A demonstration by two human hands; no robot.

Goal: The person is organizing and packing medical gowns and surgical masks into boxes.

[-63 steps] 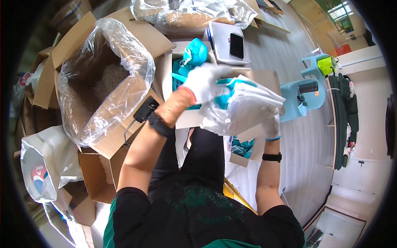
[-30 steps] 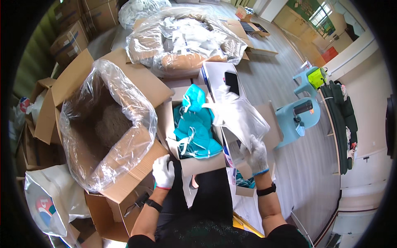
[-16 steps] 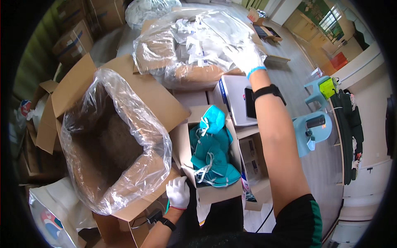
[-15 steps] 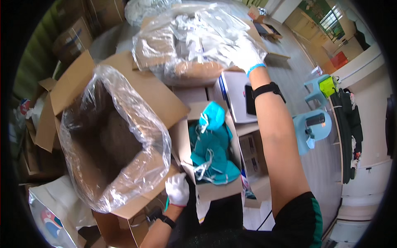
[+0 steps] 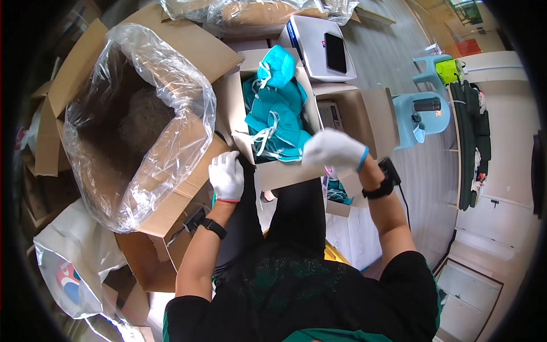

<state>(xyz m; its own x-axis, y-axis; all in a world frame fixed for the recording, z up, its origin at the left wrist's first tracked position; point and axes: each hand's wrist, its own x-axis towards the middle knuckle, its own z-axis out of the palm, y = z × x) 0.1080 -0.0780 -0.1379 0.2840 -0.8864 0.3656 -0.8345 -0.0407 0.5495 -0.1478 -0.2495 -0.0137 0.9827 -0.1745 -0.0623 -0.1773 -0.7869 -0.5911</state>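
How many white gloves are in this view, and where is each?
2. One white glove is on the left hand, by the plastic-lined carton; the other is on the right hand, near the box of teal masks. Others could be hidden.

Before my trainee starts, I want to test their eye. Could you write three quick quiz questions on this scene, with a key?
1. What lies on the white box?
2. True or false: the left hand and right hand are both gloved in white.
3. What colour are the masks?
A) red
B) teal
C) yellow

Key: 1. A phone. 2. True. 3. B.
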